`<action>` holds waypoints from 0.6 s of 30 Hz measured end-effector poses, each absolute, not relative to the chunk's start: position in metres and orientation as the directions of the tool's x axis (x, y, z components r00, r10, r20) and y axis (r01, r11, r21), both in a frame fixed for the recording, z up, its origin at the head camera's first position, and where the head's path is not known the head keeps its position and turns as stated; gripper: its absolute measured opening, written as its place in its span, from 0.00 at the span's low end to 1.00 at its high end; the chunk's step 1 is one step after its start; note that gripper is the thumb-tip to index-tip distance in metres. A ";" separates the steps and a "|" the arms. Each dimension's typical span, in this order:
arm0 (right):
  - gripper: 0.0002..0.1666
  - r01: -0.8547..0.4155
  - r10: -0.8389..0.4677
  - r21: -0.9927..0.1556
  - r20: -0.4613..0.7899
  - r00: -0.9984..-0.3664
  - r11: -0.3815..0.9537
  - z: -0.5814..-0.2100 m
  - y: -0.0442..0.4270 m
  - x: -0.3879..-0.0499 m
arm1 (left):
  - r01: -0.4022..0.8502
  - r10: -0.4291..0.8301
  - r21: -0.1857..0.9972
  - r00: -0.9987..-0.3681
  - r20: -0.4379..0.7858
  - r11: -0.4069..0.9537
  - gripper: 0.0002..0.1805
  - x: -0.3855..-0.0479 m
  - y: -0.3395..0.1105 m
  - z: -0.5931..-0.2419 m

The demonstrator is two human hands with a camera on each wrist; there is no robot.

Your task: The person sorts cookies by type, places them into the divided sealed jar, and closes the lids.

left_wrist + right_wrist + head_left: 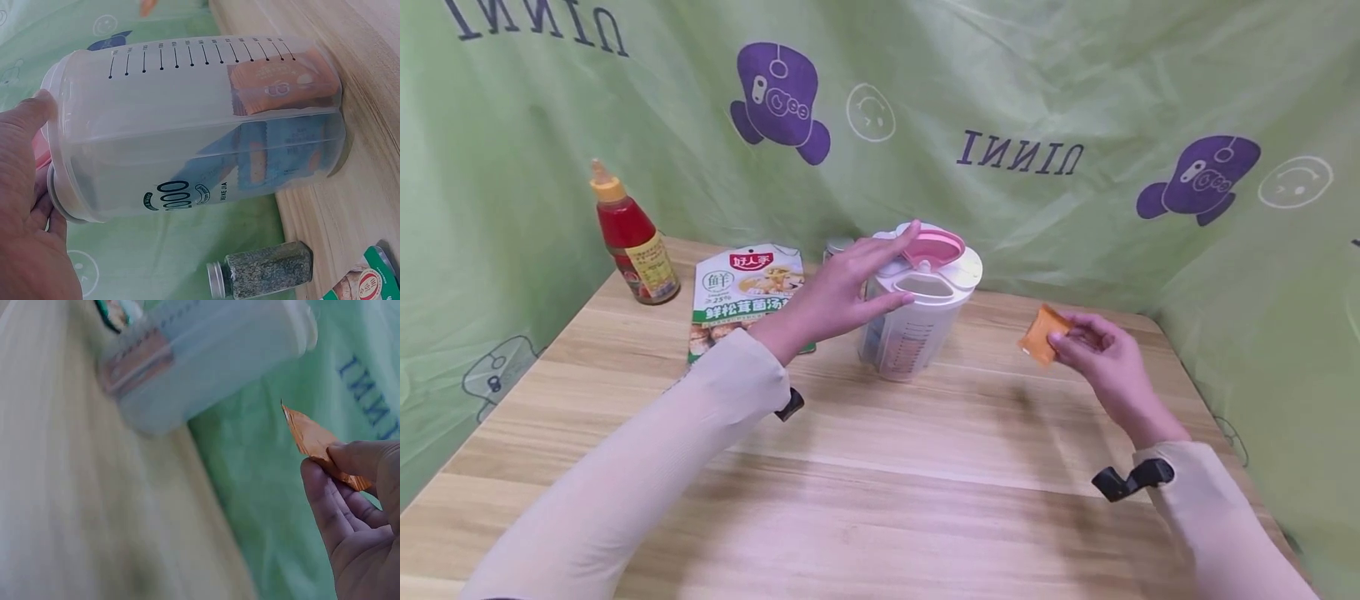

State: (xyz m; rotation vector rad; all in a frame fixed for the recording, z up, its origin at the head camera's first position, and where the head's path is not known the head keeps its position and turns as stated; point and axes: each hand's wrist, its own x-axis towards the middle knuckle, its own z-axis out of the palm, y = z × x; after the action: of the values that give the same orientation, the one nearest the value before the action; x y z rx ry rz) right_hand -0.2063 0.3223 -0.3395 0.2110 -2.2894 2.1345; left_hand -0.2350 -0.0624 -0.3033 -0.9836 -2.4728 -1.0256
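A clear, compartmented plastic storage container [917,333] with a white lid [962,271] stands upright on the table. The lid's pink flap [934,247] is raised, exposing an opening in front of it. Orange packets [284,81] and blue packets [281,153] lie in separate compartments at its bottom. My left hand [842,287] grips the lid, thumb on the near edge, other fingers round the far side. To the container's right, my right hand [1101,354] pinches a small orange packet [1043,336] between thumb and fingers, held above the table.
A red sauce bottle [636,242] with a yellow cap stands at the back left. Beside it lies a green-and-white food pouch [730,287]. A glass spice jar [269,270] sits behind the container. Green printed fabric [1037,75] hangs behind the wooden table [865,500].
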 end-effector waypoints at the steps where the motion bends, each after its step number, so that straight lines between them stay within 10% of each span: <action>1: 0.17 -0.120 -0.096 -0.991 0.115 -0.989 0.052 -0.331 0.317 -0.207 | 0.688 0.481 0.513 -0.726 0.491 0.514 0.46 -0.235 -0.062 -0.303; 18: 0.13 -0.544 -0.207 -0.810 0.506 -0.837 0.219 -0.252 0.209 -0.224 | 0.708 0.477 0.522 -0.706 0.523 0.475 0.46 -0.238 -0.062 -0.305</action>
State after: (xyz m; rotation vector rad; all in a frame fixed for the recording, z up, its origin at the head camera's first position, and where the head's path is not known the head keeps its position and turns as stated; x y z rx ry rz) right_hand -0.2240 0.2087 -0.2517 0.7049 -2.2075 1.6543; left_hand -0.2379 -0.0616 -0.3053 -1.0046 -2.4212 -1.0698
